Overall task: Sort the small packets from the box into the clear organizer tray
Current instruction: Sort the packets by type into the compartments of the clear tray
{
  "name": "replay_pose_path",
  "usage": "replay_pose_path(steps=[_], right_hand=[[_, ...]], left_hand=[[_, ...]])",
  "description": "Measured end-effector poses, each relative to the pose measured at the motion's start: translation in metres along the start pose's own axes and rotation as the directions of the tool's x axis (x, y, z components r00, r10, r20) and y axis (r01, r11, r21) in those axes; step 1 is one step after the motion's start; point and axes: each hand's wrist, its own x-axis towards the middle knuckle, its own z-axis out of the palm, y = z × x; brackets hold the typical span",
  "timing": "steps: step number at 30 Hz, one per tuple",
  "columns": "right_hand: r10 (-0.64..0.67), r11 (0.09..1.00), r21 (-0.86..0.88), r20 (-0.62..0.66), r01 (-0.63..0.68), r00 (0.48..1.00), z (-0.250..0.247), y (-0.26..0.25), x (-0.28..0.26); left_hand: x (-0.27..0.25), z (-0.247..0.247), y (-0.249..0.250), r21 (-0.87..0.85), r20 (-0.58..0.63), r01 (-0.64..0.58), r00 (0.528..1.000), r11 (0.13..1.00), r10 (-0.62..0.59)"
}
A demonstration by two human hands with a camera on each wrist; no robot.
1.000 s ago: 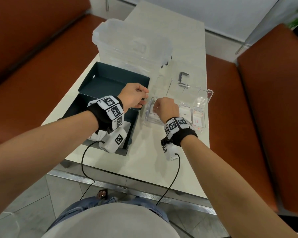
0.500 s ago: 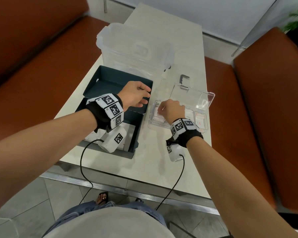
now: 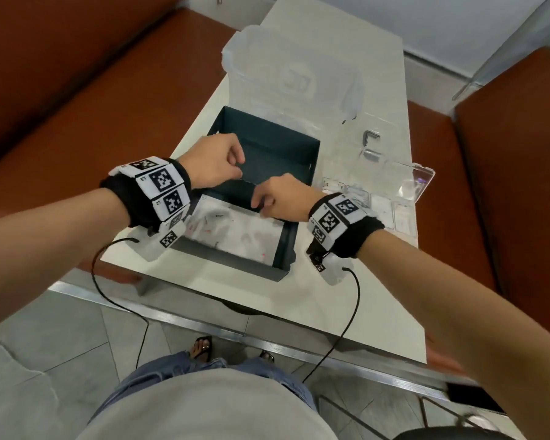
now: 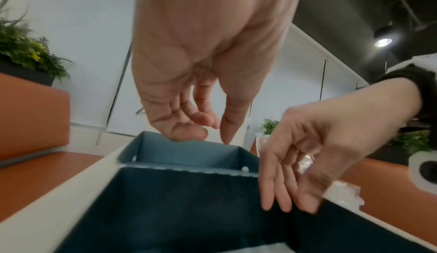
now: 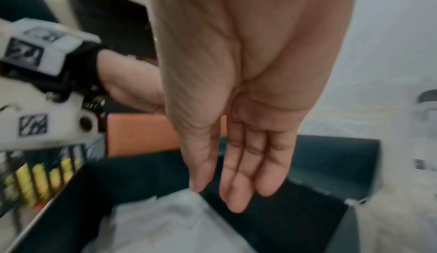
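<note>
A dark teal box [image 3: 287,246] lies open on the white table, and white small packets [image 3: 235,230] fill its near half. To its right lies the clear organizer tray [image 3: 391,211] with its lid up and a few packets in its cells. My left hand [image 3: 238,166] hovers over the box's left side with loosely curled fingers and holds nothing [image 4: 208,126]. My right hand [image 3: 261,201] hangs over the middle of the box. In the right wrist view its straight fingers [image 5: 234,191] point down just above the packets [image 5: 165,219], and it is empty.
A large clear lidded container [image 3: 292,74] stands behind the box. A small grey bracket [image 3: 370,138] lies on the table beyond the tray. Orange benches flank the table on both sides. The table's near edge [image 3: 267,315] is close to my body.
My right hand has left the organizer tray and moved left over the box. My left hand has drawn back a little toward the box's left side.
</note>
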Motion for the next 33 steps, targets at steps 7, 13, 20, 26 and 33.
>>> replay_pose_path(steps=[7,13,20,26,33], right_hand=[[0.177,0.947,-0.317,0.354,-0.060,0.918,0.037,-0.017,0.010],[0.160,0.952,-0.305,0.440,-0.021,0.884,0.055,-0.036,0.005],[0.096,0.995,-0.074,0.416,-0.072,0.904,0.052,-0.047,0.019],[-0.018,0.995,0.098,0.264,-0.008,0.964,0.037,-0.045,0.037],[-0.068,0.861,-0.416,0.476,0.292,0.877,0.041,-0.033,0.048]], left_hand=[[-0.024,-0.006,-0.055,0.257,0.047,0.252,0.961,0.933,-0.273],[-0.026,-0.006,-0.073,0.052,0.206,0.330,0.920,0.942,-0.334],[-0.025,-0.005,-0.079,-0.055,0.207,0.334,0.926,0.941,-0.316],[-0.026,-0.004,-0.082,-0.051,0.205,0.306,0.935,0.951,-0.290],[-0.026,-0.002,-0.084,-0.067,0.206,0.289,0.941,0.955,-0.270]])
